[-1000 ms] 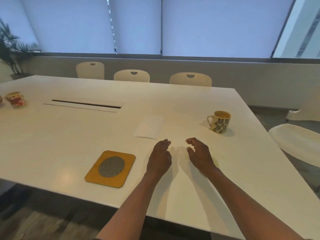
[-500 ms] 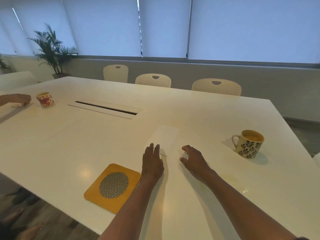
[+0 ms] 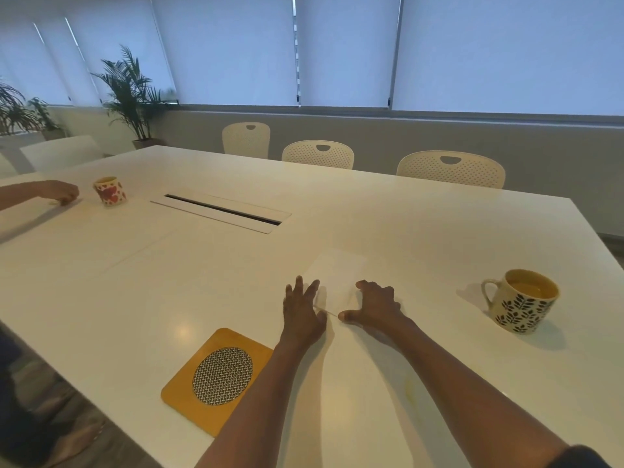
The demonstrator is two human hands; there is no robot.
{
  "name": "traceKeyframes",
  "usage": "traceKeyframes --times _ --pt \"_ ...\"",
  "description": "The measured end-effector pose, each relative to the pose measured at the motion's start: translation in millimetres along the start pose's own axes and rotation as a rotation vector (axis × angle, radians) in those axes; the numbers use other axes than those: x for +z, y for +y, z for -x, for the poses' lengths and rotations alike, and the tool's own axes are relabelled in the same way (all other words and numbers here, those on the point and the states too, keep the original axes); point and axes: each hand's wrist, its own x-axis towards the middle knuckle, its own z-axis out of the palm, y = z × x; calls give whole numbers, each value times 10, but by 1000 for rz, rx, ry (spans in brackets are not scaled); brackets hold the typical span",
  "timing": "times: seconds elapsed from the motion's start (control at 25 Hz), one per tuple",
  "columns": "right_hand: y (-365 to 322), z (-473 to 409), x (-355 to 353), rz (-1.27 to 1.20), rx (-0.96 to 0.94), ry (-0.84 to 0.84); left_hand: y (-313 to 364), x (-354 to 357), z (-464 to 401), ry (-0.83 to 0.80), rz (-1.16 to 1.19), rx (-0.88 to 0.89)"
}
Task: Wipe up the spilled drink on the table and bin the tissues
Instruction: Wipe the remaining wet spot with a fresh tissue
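A flat white tissue (image 3: 337,275) lies on the white table (image 3: 169,282) just beyond my hands. My left hand (image 3: 302,310) rests palm down at the tissue's near left corner, fingers spread and touching its edge. At the near right edge sits my right hand (image 3: 374,307), fingers curled on the tissue and thumb stretched toward the left hand. Neither hand has lifted it. A faint yellowish spill streak (image 3: 410,390) shows on the table beside my right forearm. No bin is in view.
A leaf-patterned mug (image 3: 521,300) full of drink stands to the right. A yellow coaster (image 3: 216,378) lies near the front edge. Far left are a heart-patterned mug (image 3: 109,190) and another person's hand (image 3: 59,192). A cable slot (image 3: 221,212) and three chairs (image 3: 319,153) lie beyond.
My view has swung left and closer. Both hands have slid forward onto the near edge of the tissue. Another person's hand has come into view at the far left.
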Motion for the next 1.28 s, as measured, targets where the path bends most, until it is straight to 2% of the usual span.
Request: traceKeyframes --times 0.28,0.48,0.56,0.68,0.76,0.84,1.0,1.08,1.28 --pt "20 -122 -22 2 -1 -1 5 37 -93 14 -138 26" --pt "81 -197 -15 -41 3 -16 14 54 -66 79 3 -4" --pt "88 -188 -29 -186 42 29 54 28 5 139 63 13" --pt "93 -98 -96 -565 163 191 141 -10 157 238 205 37" --pt "106 -24 -129 -819 265 199 211 4 252 258 270 94" --pt "128 72 -140 -959 317 193 282 57 357 221 352 179" --pt "284 364 -228 -802 302 355 389 117 536 134 403 344" --pt "386 576 -326 -742 269 408 409 147 630 96 377 349" --pt "719 1201 -588 -678 210 501 339 211 839 -68 -29 258"
